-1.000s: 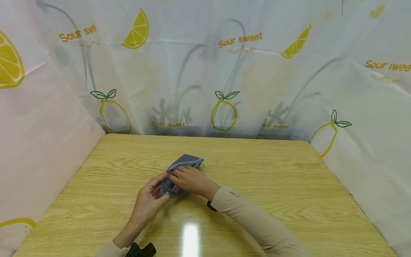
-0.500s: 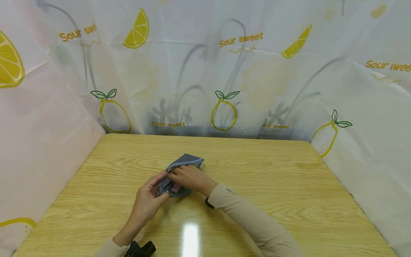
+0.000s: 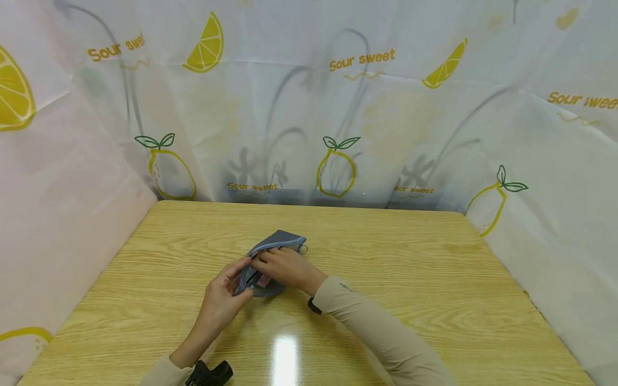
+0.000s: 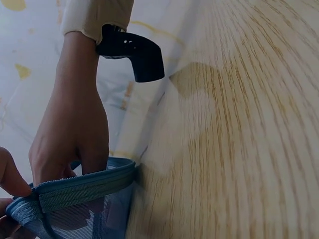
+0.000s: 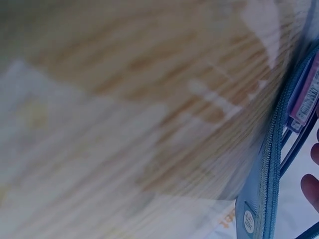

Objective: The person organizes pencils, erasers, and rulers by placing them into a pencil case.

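A blue-grey zip pouch [image 3: 280, 237] with mesh sides stands unzipped on the table, a metal ring at its right end. My left hand [image 3: 219, 303] pinches the pouch's left end between thumb and fingers. The right hand [image 3: 284, 268] reaches down through the opening; its fingertips are hidden inside, so their grasp cannot be made out. From the left wrist, the right hand [image 4: 75, 124] shows behind the zipper edge [image 4: 84, 184]. Inside the pouch lies a pink item with a barcode label [image 5: 308, 97], beside a thin dark rod [image 5: 299, 149].
The wooden table [image 3: 410, 279] extends around the pouch on all sides. A white curtain [image 3: 289, 107] printed with lemons encloses its back and sides. Each wrist carries a black camera mount, the left one [image 3: 210, 373] near the table's front.
My right hand and forearm have shifted slightly left, with the fingers still in the pouch. The left hand keeps its hold almost unmoved.
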{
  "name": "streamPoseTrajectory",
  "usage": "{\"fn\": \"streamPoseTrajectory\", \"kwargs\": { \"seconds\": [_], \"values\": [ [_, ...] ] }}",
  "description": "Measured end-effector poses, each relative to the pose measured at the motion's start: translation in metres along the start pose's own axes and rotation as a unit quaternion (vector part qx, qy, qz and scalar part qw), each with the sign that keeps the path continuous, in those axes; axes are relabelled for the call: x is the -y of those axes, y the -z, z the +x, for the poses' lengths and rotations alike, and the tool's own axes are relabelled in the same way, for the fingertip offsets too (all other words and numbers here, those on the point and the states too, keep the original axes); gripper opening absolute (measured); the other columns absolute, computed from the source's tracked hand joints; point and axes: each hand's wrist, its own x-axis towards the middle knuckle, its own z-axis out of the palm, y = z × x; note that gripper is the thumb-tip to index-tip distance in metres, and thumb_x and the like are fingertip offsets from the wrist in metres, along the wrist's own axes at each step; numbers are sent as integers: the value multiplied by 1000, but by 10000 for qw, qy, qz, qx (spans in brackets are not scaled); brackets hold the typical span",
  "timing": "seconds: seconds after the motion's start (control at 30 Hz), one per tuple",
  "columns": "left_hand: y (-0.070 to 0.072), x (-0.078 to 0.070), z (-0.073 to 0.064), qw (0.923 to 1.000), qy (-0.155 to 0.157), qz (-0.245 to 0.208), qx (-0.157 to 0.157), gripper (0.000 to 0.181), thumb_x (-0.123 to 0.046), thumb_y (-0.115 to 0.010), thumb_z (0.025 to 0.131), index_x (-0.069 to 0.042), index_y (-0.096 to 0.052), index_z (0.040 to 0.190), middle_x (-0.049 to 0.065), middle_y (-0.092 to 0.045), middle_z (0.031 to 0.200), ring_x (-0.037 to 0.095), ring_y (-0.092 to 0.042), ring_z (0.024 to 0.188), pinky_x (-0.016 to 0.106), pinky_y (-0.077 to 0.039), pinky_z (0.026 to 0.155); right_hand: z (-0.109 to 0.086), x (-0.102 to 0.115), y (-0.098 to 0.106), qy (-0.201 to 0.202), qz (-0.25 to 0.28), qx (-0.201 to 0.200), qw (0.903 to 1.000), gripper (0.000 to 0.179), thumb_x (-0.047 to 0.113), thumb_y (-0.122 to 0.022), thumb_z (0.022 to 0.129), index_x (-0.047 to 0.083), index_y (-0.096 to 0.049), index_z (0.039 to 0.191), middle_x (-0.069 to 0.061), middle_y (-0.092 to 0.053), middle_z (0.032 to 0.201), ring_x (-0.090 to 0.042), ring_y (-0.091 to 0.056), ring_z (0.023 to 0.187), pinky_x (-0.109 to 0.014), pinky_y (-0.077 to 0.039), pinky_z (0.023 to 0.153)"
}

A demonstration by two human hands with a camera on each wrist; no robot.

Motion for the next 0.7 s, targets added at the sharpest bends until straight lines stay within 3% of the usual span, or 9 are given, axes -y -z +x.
{"fn": "streamPoseTrajectory", "kwargs": {
  "seconds": [0.17,0.3,0.47,0.57,0.63,0.7],
  "values": [
    [-1,3,2,9998,-121,-64,136,61,23,-58,77,11,-48,135,25,-45,139,33,-37,133,22,-34,101,-3,0,2,-22,-17,49,10000,28,25,-54,101,22,-58,128,5,-58,123,-13,-58,106,-25,-51,78],
    [-1,3,4,9993,-63,-38,370,60,24,-58,75,13,-50,133,27,-45,139,35,-36,133,28,-35,101,-9,-2,6,-79,136,182,9997,24,25,-56,100,22,-60,124,6,-61,117,-12,-58,103,-24,-50,80],
    [2,4,4,9958,-71,533,740,58,21,-63,75,7,-56,131,21,-50,137,36,-41,131,37,-38,101,-23,-4,12,-30,260,209,9994,19,25,-53,101,21,-61,119,5,-61,112,-12,-59,99,-25,-50,80],
    [3,7,2,9893,-475,1032,914,57,19,-66,75,6,-58,129,20,-53,135,39,-46,125,41,-45,96,-33,-6,16,-60,379,228,9990,15,24,-53,101,20,-60,114,5,-61,112,-13,-59,101,-26,-51,80],
    [4,10,1,9842,-687,1251,1044,58,19,-67,74,7,-57,130,22,-52,135,30,-61,106,36,-56,80,-39,-8,20,-119,496,270,9983,15,22,-55,100,19,-59,114,4,-61,113,-14,-59,103,-28,-51,81],
    [4,11,0,9796,-835,1350,1235,58,18,-67,76,9,-54,131,26,-49,137,17,-65,80,28,-56,61,-46,-10,24,-196,576,274,9978,16,21,-55,99,18,-59,114,3,-61,112,-14,-59,102,-28,-51,79]
  ]
}}
